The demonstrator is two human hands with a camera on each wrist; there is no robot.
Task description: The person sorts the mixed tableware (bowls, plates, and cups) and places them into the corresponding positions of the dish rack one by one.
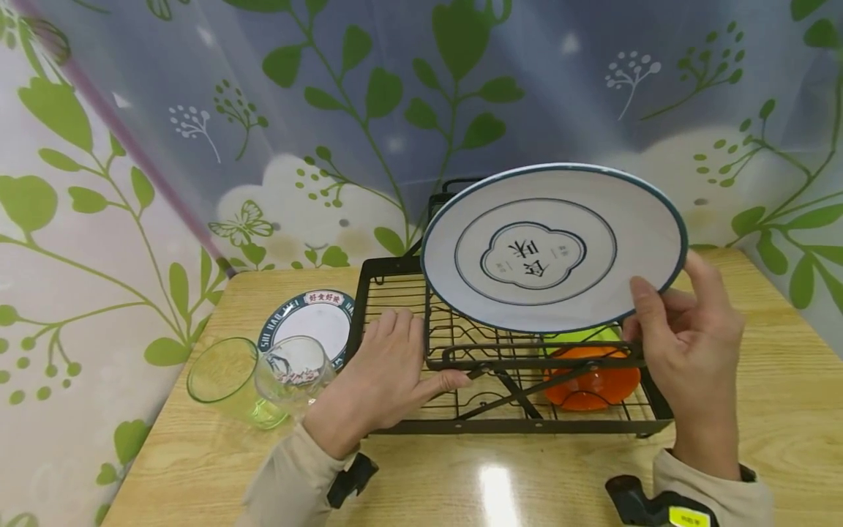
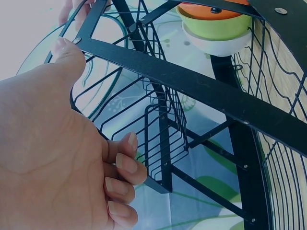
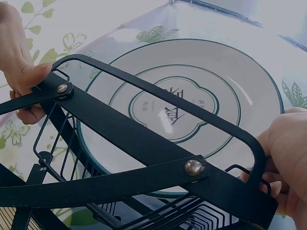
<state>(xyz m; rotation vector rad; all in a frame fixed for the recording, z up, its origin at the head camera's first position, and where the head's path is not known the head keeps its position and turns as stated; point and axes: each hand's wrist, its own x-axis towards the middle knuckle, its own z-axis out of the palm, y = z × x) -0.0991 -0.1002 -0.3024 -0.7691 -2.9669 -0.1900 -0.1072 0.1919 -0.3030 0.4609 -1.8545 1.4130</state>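
A large white plate [image 1: 533, 241] with a dark green rim and printed characters tilts above the upper tier of a black wire dish rack [image 1: 408, 426]. My right hand [image 1: 694, 329] pinches the plate's lower right rim between thumb and fingers, close to the upper tier's right end. At the upper tier's left end, my left hand [image 1: 388, 373] grips the rack's corner, its thumb along the front bar. In the left wrist view, that thumb touches the black frame [image 2: 158, 67] and the other fingers curl. The plate [image 3: 177, 105] shows behind the front rail in the right wrist view.
Under the upper tier, at the right, sit an orange bowl [image 1: 593, 384] and a green bowl [image 1: 582, 335]; a white bowl [image 2: 216, 43] is stacked with them. Left of the rack are a smaller plate [image 1: 316, 322], a clear glass [image 1: 290, 373] and a yellow-green glass [image 1: 224, 373]. A patterned curtain hangs behind.
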